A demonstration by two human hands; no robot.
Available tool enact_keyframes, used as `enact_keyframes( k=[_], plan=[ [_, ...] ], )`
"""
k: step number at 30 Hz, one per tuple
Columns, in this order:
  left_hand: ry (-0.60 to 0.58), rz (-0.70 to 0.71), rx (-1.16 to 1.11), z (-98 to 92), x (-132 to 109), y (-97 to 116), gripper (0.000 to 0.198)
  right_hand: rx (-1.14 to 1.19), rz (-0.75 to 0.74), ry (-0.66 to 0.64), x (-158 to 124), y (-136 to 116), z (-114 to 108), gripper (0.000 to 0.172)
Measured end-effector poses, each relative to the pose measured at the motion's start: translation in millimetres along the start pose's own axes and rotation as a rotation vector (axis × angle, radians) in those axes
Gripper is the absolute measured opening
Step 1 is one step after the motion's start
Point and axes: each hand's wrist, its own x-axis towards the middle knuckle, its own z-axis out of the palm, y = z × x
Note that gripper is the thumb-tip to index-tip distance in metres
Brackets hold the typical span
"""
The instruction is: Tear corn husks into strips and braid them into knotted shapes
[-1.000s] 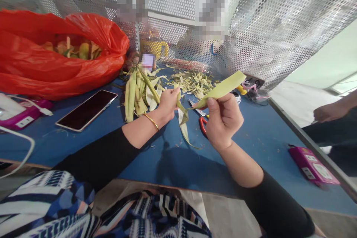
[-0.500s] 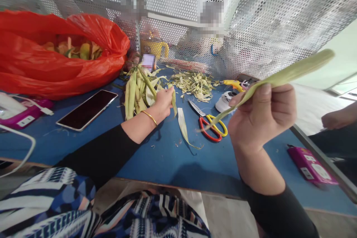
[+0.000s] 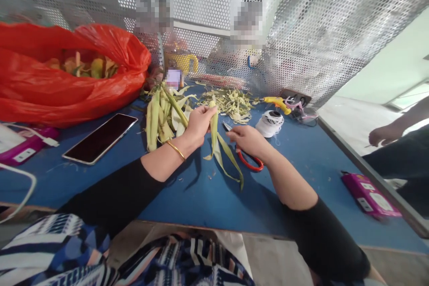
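Note:
Between the thumb and fingers of my left hand is a yellow-green corn husk, hanging down over the table. My right hand is over the scissors, its fingers curled around their middle. The blade tips and the red handle loop show; the yellow loop is hidden under the hand. Between the hands a greenish husk strip lies close to a paler strip. Behind my left hand is a pile of husks. Thin husk shreds are heaped farther back.
A red plastic bag of husks stands at the left, near a phone and a purple power strip. White thread and a yellow glue gun are at the back right. Another purple box lies right. Perforated metal screens the back.
My right hand has let go of a long husk and come down left onto the scissors. A greenish strip now lies beside the pale one. My left hand still pinches its husk.

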Motion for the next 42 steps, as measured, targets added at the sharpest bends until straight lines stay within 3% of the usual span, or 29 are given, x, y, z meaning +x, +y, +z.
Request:
enact_keyframes(
  k=[3, 6, 8, 13, 17, 19, 24, 29, 33, 38, 42],
  plan=[
    [-0.137, 0.055, 0.076, 3.2, -9.3, -1.0, 0.022, 0.302, -0.102, 0.256, 2.9, 0.5, 0.3, 0.025],
    [-0.292, 0.066, 0.152, 5.9, -18.1, -3.0, 0.014, 0.625, -0.128, 0.25, 3.7, 1.7, 1.8, 0.027],
    [-0.35, 0.045, 0.175, 6.7, -21.9, -3.8, 0.013, 0.701, -0.135, 0.267, 4.0, 3.1, 3.1, 0.029],
    [-0.39, -0.125, 0.062, 6.3, -21.3, -2.8, 0.011, 0.71, -0.182, 0.343, 5.0, 4.7, 3.0, 0.025],
    [-0.447, -0.385, -0.169, 5.7, -15.5, -3.4, 0.029, 0.762, -0.228, 0.22, 4.1, 4.7, 0.1, 0.023],
    [-0.468, -0.435, -0.244, 5.6, -13.2, -5.3, 0.031, 0.808, -0.228, 0.167, 3.6, 5.2, -0.9, 0.023],
    [-0.456, -0.435, -0.363, 5.5, -11.1, -9.0, 0.02, 0.846, -0.242, 0.103, 4.8, 8.5, 0.2, 0.022],
    [-0.453, -0.405, -0.385, 5.2, -11.7, -7.2, 0.019, 0.846, -0.231, 0.147, 5.3, 7.6, 4.0, 0.02],
    [-0.515, -0.311, -0.309, 3.1, -11.0, -7.6, 0.01, 0.851, -0.21, 0.173, 3.9, 4.8, 5.4, 0.019],
    [-0.488, -0.19, -0.18, 1.4, -10.3, -5.3, 0.024, 0.834, -0.21, 0.187, 2.3, 3.2, 4.8, 0.017],
    [-0.466, -0.228, -0.138, 2.4, -13.1, -0.7, 0.02, 0.789, -0.183, 0.233, -0.6, -0.7, 4.2, 0.016]
  ],
)
